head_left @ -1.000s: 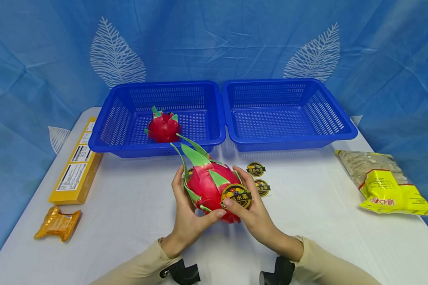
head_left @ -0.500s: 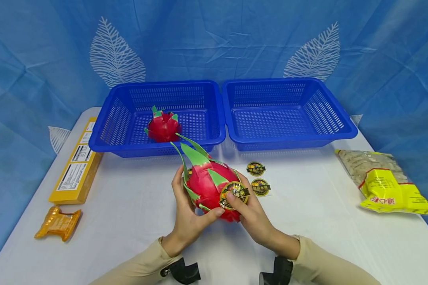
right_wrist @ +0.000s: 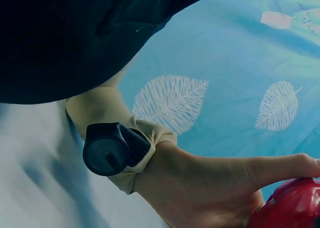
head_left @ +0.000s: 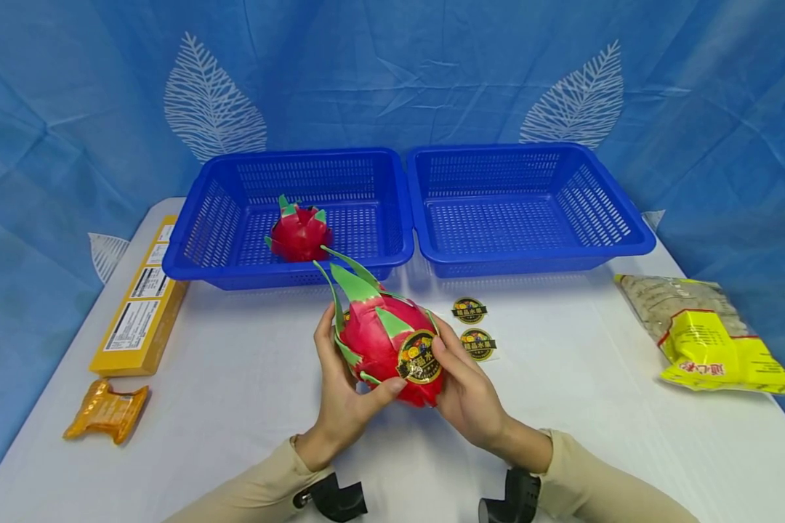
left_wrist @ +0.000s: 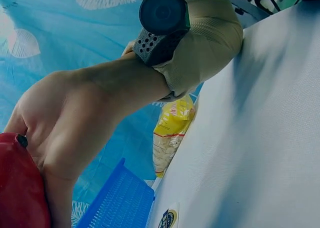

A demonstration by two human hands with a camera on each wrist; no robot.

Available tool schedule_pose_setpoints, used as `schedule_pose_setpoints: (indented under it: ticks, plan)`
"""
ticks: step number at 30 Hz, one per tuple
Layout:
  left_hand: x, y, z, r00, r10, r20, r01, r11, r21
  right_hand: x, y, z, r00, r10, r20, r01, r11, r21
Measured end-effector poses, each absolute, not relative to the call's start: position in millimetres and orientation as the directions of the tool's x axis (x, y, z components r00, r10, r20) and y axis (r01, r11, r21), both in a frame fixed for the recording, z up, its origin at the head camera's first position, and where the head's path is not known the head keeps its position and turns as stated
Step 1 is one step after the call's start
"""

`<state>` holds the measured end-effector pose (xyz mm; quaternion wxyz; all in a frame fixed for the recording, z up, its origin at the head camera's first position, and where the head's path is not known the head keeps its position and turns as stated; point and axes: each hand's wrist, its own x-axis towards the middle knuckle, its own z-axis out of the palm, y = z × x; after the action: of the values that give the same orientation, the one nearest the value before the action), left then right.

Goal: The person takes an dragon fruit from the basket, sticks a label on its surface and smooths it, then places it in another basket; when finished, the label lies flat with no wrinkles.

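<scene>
A red dragon fruit (head_left: 373, 327) with long green leaf tips is held between both hands over the table in the head view. A round black-and-gold sticker (head_left: 419, 357) lies on its near right side. My left hand (head_left: 343, 399) grips the fruit from the left, its thumb at the sticker's lower left edge. From the right my right hand (head_left: 471, 396) grips the fruit, with the thumb on the sticker's right edge. The fruit hides parts of the fingers on both sides. Only part of the dragon fruit (left_wrist: 20, 188) shows in the left wrist view.
Behind stand two blue baskets, the left basket (head_left: 288, 274) with another dragon fruit (head_left: 301, 236), the right basket (head_left: 530, 256) beside it. Two stickers (head_left: 469, 310) lie near the hands. A yellow box (head_left: 137, 312), an orange packet (head_left: 107, 410) and a yellow bag (head_left: 706, 338) flank the table.
My right thumb has slid from the sticker's face to its right edge. The sticker, whose right end stuck out before, now sits closer against the fruit. The left hand has hardly moved.
</scene>
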<state>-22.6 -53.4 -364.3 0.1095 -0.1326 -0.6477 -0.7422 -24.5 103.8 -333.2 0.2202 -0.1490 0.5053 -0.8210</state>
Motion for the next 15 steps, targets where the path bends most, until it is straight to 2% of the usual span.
schedule_pose_setpoints:
  ticks: [8, 15]
  plan:
    - [-23.4, -54.0, -364.9, -0.943, 0.008, 0.333, 0.329, -0.137, 0.934, -24.7, 103.2, -332.9, -0.85, -0.526, 0.037, 0.262, -0.482, -0.836]
    - [-23.0, -54.4, -366.5, -0.946, 0.013, 0.325, 0.319, -0.15, 0.936, -26.0, 104.0, -332.9, -0.84, -0.542, 0.021, 0.307, -0.508, -0.805]
